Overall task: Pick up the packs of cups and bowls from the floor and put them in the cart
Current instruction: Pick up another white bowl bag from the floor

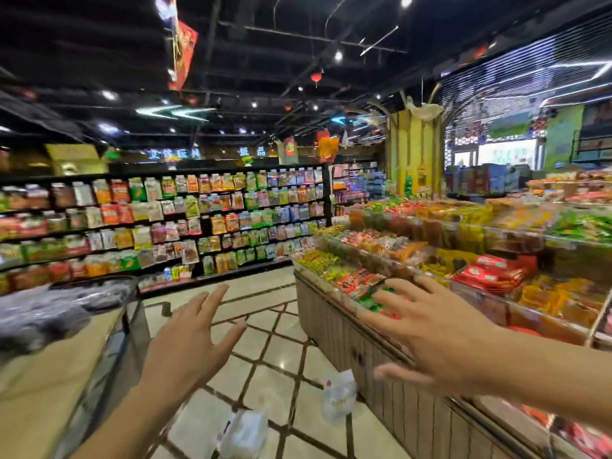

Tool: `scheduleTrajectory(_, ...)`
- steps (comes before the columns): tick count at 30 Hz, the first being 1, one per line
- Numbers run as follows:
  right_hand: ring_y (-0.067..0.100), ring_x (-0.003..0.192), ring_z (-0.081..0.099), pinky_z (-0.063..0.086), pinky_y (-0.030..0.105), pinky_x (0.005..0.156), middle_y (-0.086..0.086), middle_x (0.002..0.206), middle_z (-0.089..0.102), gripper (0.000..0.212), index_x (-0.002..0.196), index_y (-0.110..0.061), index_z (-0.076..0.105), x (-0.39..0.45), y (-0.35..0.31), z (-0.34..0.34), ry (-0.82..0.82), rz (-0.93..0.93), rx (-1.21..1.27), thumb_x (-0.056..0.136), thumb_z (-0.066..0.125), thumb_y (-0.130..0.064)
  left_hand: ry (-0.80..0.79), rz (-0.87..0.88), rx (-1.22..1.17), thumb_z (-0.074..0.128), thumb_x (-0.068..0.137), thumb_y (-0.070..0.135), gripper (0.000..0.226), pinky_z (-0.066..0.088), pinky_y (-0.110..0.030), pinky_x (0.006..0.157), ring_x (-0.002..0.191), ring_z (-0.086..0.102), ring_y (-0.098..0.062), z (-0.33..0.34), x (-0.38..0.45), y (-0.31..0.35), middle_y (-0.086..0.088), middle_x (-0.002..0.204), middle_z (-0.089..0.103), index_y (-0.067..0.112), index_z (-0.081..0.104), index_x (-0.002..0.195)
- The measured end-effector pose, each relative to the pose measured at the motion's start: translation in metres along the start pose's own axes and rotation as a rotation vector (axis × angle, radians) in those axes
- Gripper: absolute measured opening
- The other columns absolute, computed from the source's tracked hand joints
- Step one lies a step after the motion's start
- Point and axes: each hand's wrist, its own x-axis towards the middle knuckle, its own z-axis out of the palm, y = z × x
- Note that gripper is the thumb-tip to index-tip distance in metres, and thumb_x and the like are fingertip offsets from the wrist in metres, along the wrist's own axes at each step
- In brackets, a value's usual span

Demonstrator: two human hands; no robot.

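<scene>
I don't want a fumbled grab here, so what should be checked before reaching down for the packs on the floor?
1. Left hand free: ok, fingers spread, holding nothing.
2. Right hand free: ok, open and empty.
3. Packs located: ok, one clear pack lies by the display counter, another clear pack nearer the bottom edge.
4. Packs' contents, cups or bowls: cannot tell, blurred.
5. Floor between the hands and the packs clear: ok.
6. Cart position: cannot tell, not clearly in view.

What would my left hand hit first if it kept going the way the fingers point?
Probably nothing close. The left hand is open, its fingers pointing up the tiled aisle, which looks free until the snack shelves at its far end. Depth is hard to judge.
</scene>
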Motion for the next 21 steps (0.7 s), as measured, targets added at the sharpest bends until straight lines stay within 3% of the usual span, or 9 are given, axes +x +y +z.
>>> scheduleTrajectory(2, 0.029, 0.11, 0.073, 0.062, 0.05, 0.081, -0.001, 0.125, 0.073, 0.071, 0.137, -0.035, 0.064, -0.003, 0.004, 0.046, 0.009, 0.112, 0.122, 0.091, 0.039, -0.084, -0.006, 0.045, 0.031, 0.012, 0.08, 0.09, 0.093, 0.043, -0.037, 0.116, 0.152, 0.033, -0.015, 0.002, 0.019, -0.012, 0.011, 0.169, 0.03, 0.048, 0.005, 0.163)
scheduleTrajectory(5, 0.02, 0.116, 0.072, 0.039, 0.034, 0.114, -0.014, 0.14, 0.062, 0.074, 0.156, -0.046, 0.038, 0.005, -0.005, 0.144, 0.002, 0.247, 0.312, 0.093, 0.037, -0.083, 0.045, 0.11, 0.037, 0.006, 0.08, 0.089, 0.09, 0.042, -0.032, 0.116, 0.152, 0.031, -0.009, 0.006, 0.048, -0.036, 0.017, 0.168, 0.027, 0.051, 0.001, 0.162)
scheduleTrajectory(6, 0.017, 0.119, 0.07, 0.027, 0.025, 0.12, -0.018, 0.142, 0.058, 0.076, 0.159, -0.047, 0.033, 0.019, -0.015, 0.169, 0.066, 0.286, 0.379, 0.092, 0.037, -0.083, 0.074, 0.119, 0.025, 0.012, 0.084, 0.087, 0.086, 0.043, -0.032, 0.114, 0.151, 0.033, -0.008, 0.012, 0.061, -0.047, 0.019, 0.167, 0.028, 0.052, 0.004, 0.162)
scheduleTrajectory(7, 0.013, 0.12, 0.068, 0.027, 0.022, 0.117, -0.02, 0.138, 0.059, 0.076, 0.156, -0.049, 0.034, 0.041, -0.03, 0.185, 0.103, 0.335, 0.468, 0.09, 0.04, -0.084, 0.114, 0.123, 0.006, 0.021, 0.088, 0.085, 0.083, 0.046, -0.033, 0.11, 0.149, 0.037, -0.008, 0.021, 0.074, -0.058, 0.018, 0.165, 0.033, 0.051, 0.009, 0.162)
scheduleTrajectory(10, 0.008, 0.113, 0.066, 0.055, 0.025, 0.09, -0.018, 0.127, 0.066, 0.07, 0.142, -0.048, 0.052, 0.143, -0.096, 0.19, 0.123, 0.289, 0.61, 0.085, 0.045, -0.087, 0.149, 0.13, -0.065, 0.036, 0.091, 0.078, 0.079, 0.054, -0.041, 0.099, 0.138, 0.054, -0.019, 0.064, 0.124, -0.095, 0.006, 0.152, 0.056, 0.04, 0.035, 0.16)
scheduleTrajectory(11, 0.009, 0.119, 0.066, 0.057, 0.031, 0.091, -0.018, 0.132, 0.065, 0.072, 0.143, -0.048, 0.052, 0.184, -0.115, 0.185, 0.146, 0.248, 0.652, 0.085, 0.043, -0.089, 0.124, 0.11, -0.09, 0.036, 0.089, 0.078, 0.08, 0.054, -0.042, 0.099, 0.136, 0.056, -0.021, 0.081, 0.141, -0.107, 0.004, 0.149, 0.059, 0.037, 0.038, 0.159)
scheduleTrajectory(14, 0.005, 0.141, 0.044, 0.042, 0.036, 0.112, -0.021, 0.149, 0.049, 0.079, 0.151, -0.047, 0.045, 0.298, -0.135, 0.195, 0.258, 0.267, 0.775, 0.085, 0.042, -0.09, 0.034, 0.107, -0.107, 0.022, 0.084, 0.082, 0.089, 0.048, -0.039, 0.106, 0.142, 0.048, -0.018, 0.124, 0.19, -0.138, 0.007, 0.156, 0.052, 0.039, 0.032, 0.161)
scheduleTrajectory(18, 0.006, 0.14, 0.043, 0.036, 0.027, 0.11, -0.018, 0.147, 0.051, 0.075, 0.153, -0.041, 0.045, 0.392, -0.136, 0.201, 0.352, 0.273, 0.817, 0.09, 0.046, -0.083, 0.003, 0.128, -0.076, 0.012, 0.08, 0.085, 0.092, 0.045, -0.036, 0.11, 0.149, 0.037, -0.012, 0.162, 0.253, -0.172, 0.014, 0.163, 0.04, 0.045, 0.02, 0.163)
scheduleTrajectory(21, 0.009, 0.136, 0.046, 0.041, 0.031, 0.107, -0.014, 0.144, 0.056, 0.075, 0.151, -0.036, 0.049, 0.44, -0.122, 0.213, 0.365, 0.303, 0.809, 0.091, 0.046, -0.08, -0.01, 0.132, -0.071, 0.016, 0.083, 0.084, 0.089, 0.045, -0.037, 0.11, 0.148, 0.038, -0.013, 0.186, 0.295, -0.189, 0.013, 0.163, 0.041, 0.045, 0.02, 0.162)
